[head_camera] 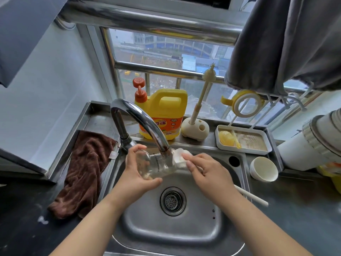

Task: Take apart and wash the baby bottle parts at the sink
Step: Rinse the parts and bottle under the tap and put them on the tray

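Observation:
A clear baby bottle (158, 164) lies on its side over the sink (208, 228), right under the tap spout (142, 120). My left hand (136, 172) grips the bottle's body, thumb below and fingers over the top. My right hand (206, 172) holds a bottle brush by its long white handle (252, 197); its white sponge head (179, 157) is at the bottle's mouth. The bottle's yellow collar with handles (243, 104) hangs on the drying rack at the window. A yellow part (226, 138) lies in the white tray (265, 148).
A yellow detergent jug (163, 115) and a silicone brush in its stand (195, 128) stand behind the sink. A brown cloth (86, 169) hangs over the left rim. A white bowl (263, 169) sits at the right. The drain strainer (172, 201) is in the basin's middle.

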Tool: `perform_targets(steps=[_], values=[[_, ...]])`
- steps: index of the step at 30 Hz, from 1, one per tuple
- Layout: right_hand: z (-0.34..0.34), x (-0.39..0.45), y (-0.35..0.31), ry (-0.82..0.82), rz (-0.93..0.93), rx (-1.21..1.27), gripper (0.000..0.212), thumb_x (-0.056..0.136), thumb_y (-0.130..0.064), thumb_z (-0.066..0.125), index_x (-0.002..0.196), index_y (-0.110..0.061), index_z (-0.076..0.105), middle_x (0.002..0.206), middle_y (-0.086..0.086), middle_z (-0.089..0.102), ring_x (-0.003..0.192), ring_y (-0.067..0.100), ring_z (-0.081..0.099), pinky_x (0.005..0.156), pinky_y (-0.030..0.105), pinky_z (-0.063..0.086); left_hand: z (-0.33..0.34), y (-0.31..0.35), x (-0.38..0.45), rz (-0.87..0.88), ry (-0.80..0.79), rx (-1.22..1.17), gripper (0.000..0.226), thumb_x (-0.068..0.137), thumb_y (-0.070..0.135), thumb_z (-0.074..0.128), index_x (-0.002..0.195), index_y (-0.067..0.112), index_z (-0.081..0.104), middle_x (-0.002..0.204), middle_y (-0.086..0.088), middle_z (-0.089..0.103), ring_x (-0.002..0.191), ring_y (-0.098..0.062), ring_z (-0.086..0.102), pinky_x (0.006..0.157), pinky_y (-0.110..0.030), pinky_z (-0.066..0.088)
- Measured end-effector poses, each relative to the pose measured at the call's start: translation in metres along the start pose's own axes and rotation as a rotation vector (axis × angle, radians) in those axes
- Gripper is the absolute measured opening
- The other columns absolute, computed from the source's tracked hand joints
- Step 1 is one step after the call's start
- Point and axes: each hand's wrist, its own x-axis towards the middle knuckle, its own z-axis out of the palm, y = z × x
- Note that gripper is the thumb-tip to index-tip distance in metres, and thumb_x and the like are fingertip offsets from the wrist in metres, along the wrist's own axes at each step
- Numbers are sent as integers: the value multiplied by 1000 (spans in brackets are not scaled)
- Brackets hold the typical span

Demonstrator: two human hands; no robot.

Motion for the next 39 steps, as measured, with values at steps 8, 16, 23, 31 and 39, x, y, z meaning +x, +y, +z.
perform_targets(steps=[8, 16, 23, 31, 39], values=[[3, -1, -1, -25, 11, 29, 30, 96, -44, 44, 124, -51, 55, 100, -16, 57, 91, 4, 55, 65, 20, 37, 4, 6, -6, 166, -56, 314, 85, 59, 5, 79, 111, 55, 33, 120, 11, 34, 107, 8, 45, 84, -4, 39], [-7, 9, -1, -82, 7, 38, 30, 95, -48, 44, 123, -52, 54, 100, -17, 61, 96, 6, 58, 78, 29, 47, 6, 7, -7, 170, -45, 355, 100, 58, 17, 83, 110, 74, 20, 121, 22, 34, 114, 7, 43, 88, -1, 33], [0, 17, -11, -196, 127, 525, 41, 80, -34, 74, 118, -39, 60, 103, -10, 70, 100, 9, 63, 91, 29, 51, 5, 8, -10, 43, -136, 270, 95, 55, 25, 87, 111, 68, 24, 129, 5, 37, 114, 6, 47, 92, -12, 43], [5, 16, -15, -243, 47, 729, 49, 80, -13, 74, 117, -39, 56, 105, -8, 72, 102, 6, 65, 91, 22, 50, -3, 11, -2, -601, -93, -489, 75, 65, 46, 78, 130, 23, 48, 121, -22, 61, 99, -36, 66, 64, -35, 56], [4, 10, -12, -184, 85, 72, 44, 85, -63, 51, 127, -59, 42, 111, -20, 46, 102, 3, 53, 85, 28, 47, 1, 17, -1, -403, 12, -105, 75, 51, 19, 83, 114, 40, 49, 109, -7, 59, 95, -21, 64, 62, -33, 57]])
